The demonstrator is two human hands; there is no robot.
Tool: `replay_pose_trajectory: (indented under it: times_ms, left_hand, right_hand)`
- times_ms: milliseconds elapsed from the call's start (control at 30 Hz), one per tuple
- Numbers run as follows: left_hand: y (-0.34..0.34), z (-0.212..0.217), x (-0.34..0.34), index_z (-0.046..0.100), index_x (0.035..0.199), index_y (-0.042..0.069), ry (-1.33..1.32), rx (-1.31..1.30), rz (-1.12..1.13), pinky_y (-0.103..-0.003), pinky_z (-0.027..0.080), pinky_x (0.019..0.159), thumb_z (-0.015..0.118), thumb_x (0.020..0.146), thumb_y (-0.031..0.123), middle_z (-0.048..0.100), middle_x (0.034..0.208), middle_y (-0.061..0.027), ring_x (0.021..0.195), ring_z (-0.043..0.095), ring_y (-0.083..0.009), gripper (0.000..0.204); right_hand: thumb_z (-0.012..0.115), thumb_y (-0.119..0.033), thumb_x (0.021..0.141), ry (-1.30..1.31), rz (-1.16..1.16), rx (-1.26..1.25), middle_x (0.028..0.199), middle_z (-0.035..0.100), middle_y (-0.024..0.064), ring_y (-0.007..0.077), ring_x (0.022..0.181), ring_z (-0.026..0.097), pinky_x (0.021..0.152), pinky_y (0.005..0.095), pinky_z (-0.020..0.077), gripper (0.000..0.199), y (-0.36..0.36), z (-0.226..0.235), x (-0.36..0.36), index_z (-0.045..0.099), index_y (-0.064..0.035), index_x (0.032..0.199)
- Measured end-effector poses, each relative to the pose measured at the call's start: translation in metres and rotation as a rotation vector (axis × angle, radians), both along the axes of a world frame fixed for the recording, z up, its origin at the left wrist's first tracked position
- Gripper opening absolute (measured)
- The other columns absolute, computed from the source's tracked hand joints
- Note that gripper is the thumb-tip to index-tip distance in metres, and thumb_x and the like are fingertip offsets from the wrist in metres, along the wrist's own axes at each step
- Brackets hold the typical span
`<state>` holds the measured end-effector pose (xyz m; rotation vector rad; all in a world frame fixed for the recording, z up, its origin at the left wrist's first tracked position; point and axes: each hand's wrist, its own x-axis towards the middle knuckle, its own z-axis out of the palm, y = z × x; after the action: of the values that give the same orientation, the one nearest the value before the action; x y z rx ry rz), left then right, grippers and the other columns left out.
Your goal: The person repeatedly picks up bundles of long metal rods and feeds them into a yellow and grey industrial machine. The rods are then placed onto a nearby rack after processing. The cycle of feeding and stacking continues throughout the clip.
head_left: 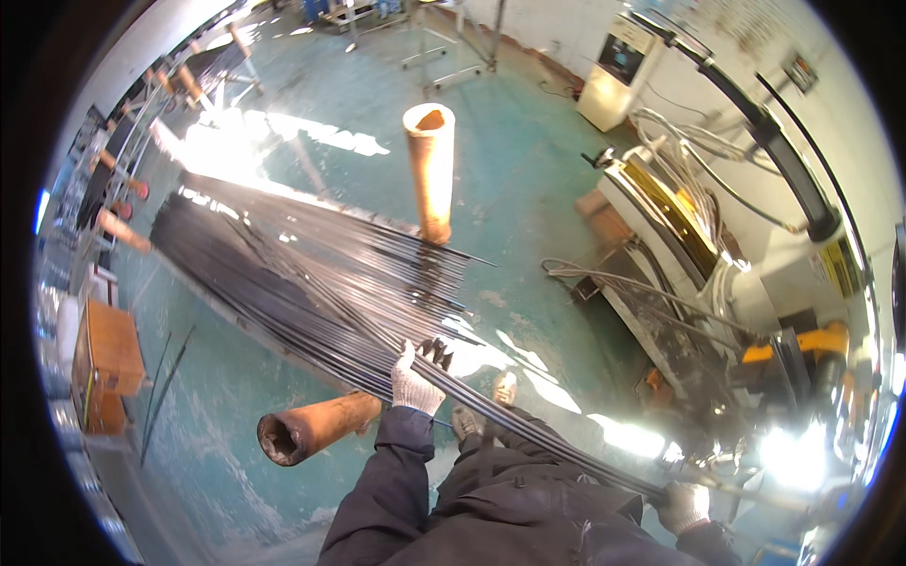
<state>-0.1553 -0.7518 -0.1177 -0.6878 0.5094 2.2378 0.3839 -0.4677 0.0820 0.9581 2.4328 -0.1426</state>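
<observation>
A bundle of long dark rods [514, 424] slants across my body from the pile toward the lower right. My left hand [416, 385], in a pale knit glove with dark fingertips, is closed round the bundle near the pile's near end. Close to the bundle's other end, my right hand [681, 507], gloved too, is wrapped round the rods; its fingers are partly hidden. The large pile of dark rods [255, 274] lies fanned out, its tips uneven on the right. The far ends of the held rods merge with this pile.
A rusty upright tube [431, 174] stands beyond the pile, and another rusty tube [316, 429] juts out left of my left arm. Machinery with cables [661, 212] fills the right side. An orange-brown box [111, 349] is at far left. Bright sunlight patches the green floor [528, 179].
</observation>
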Motion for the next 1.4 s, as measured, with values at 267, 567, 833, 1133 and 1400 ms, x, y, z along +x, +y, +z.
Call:
replay_pose_trajectory:
  times_ms: [267, 567, 833, 1133, 1400]
  left_hand:
    - [0.044, 0.072, 0.083, 0.066, 0.111, 0.011, -0.032, -0.078, -0.189, -0.043, 0.053, 0.086, 0.06, 0.113, 0.021, 0.064, 0.099, -0.0026, 0.09, 0.062, -0.022, 0.012]
    - [0.161, 0.257, 0.098, 0.065, 0.129, 0.006, 0.635, 0.079, -0.253, -0.035, 0.058, 0.089, 0.061, 0.118, 0.018, 0.068, 0.106, -0.0008, 0.095, 0.066, -0.0143, 0.016]
    - [0.387, 0.288, 0.302, 0.065, 0.13, 0.007, 0.706, 0.169, -0.578, -0.058, 0.051, 0.112, 0.069, 0.112, 0.02, 0.066, 0.106, -0.007, 0.105, 0.064, -0.0288, 0.023]
    - [0.496, 0.345, 0.216, 0.067, 0.139, 0.002, 0.981, 0.192, -0.585, -0.05, 0.052, 0.124, 0.072, 0.112, 0.02, 0.071, 0.129, -0.0062, 0.121, 0.068, -0.0234, 0.033]
    - [0.609, 0.249, 0.193, 0.072, 0.124, 0.002, 0.849, 0.17, -0.709, -0.046, 0.056, 0.117, 0.062, 0.118, 0.025, 0.076, 0.117, -0.008, 0.116, 0.072, -0.0232, 0.026]
  right_hand:
    - [0.078, -0.02, 0.08, 0.154, -0.099, 0.194, 0.084, 0.072, 0.0153, 0.0406, 0.09, 0.071, 0.083, 0.0537, 0.0549, 0.011, 0.042, -0.026, 0.109, 0.07, -0.0123, 0.083]
    - [0.069, -0.016, 0.099, 0.232, -0.896, 0.724, 0.127, 0.073, 0.0227, 0.0454, 0.128, 0.065, 0.117, 0.0519, 0.0484, 0.021, 0.159, -0.099, 0.407, 0.071, -0.0032, 0.116]
    - [0.067, 0.001, 0.105, 2.57, -1.549, -1.151, 0.134, 0.07, 0.023, 0.0352, 0.12, 0.074, 0.104, 0.0427, 0.0642, 0.04, 0.173, -0.093, 0.238, 0.06, 0.0029, 0.144]
    - [0.078, -0.015, 0.11, 2.801, -1.595, -0.368, 0.119, 0.075, 0.0148, 0.0292, 0.113, 0.075, 0.102, 0.0439, 0.0638, 0.029, 0.276, -0.025, 0.3, 0.067, 0.0013, 0.131]
    - [0.07, -0.028, 0.116, 2.397, -1.302, 0.454, 0.097, 0.077, 0.0094, 0.0225, 0.084, 0.075, 0.077, 0.038, 0.0636, 0.03, 0.366, 0.021, 0.293, 0.076, 0.0007, 0.117]
